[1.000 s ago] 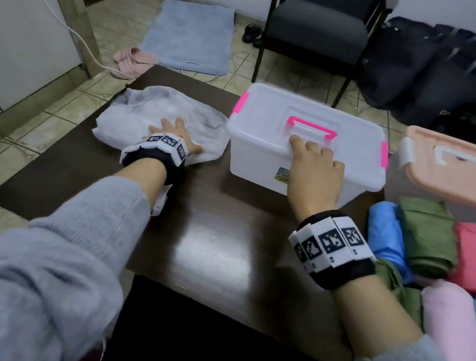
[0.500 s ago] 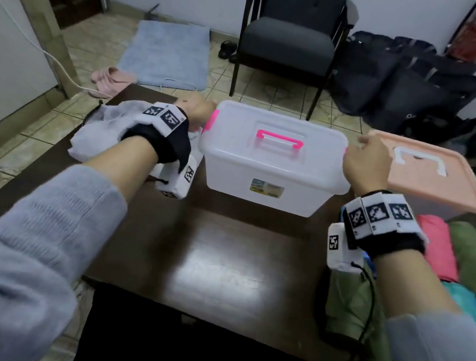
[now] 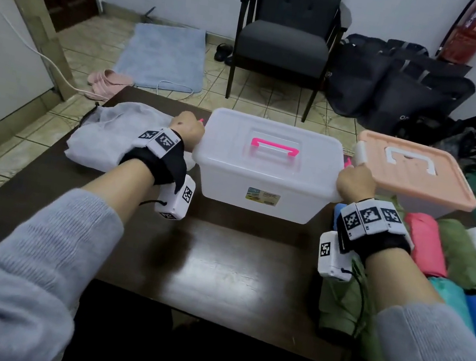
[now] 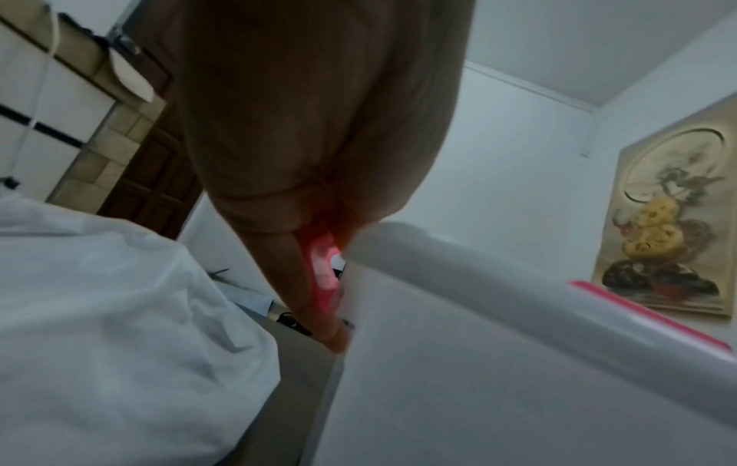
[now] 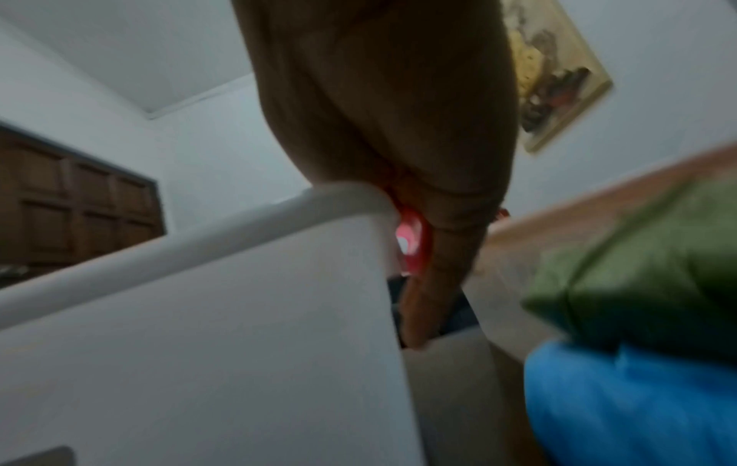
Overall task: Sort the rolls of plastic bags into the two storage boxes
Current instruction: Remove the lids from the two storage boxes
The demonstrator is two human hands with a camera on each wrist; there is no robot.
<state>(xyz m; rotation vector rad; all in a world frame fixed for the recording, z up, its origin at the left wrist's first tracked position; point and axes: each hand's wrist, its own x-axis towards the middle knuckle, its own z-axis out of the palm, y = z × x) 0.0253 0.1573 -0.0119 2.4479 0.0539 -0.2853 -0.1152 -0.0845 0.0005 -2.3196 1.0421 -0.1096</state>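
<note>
Two storage boxes stand on the dark table (image 3: 214, 271), lids fitted. Reference for clock directions: head view, table centre as dial centre.

1. Table: glossy dark top; its far edge faces a grey armchair (image 3: 288, 30) at 12 o'clock.
2. White box (image 3: 262, 178): translucent, at 12 o'clock, with a pink handle (image 3: 275, 147) lying flat in the lid recess and a label on the near wall.
3. Peach box (image 3: 421, 177): at 2 o'clock, just beside the white box, with a white handle and a white latch on its left end.
4. Rolls of plastic bags (image 3: 455, 257): grouped at 3 to 4 o'clock on the table's right side, near the peach box. Visible colours are red, olive green, white, teal and blue. All lie outside both boxes.
5. Crumpled white bag (image 3: 111, 132): at 10 o'clock, just left of the white box.
6. Left hand (image 3: 187, 128): at the white box's left end. In the left wrist view the fingers (image 4: 315, 283) curl over the pink latch (image 4: 325, 280) below the lid rim.
7. Right hand (image 3: 355, 182): at the white box's right end. In the right wrist view the fingers (image 5: 438, 268) curl over the pink latch (image 5: 413, 242) on that side.

Both wrists carry black straps with marker tags.
</note>
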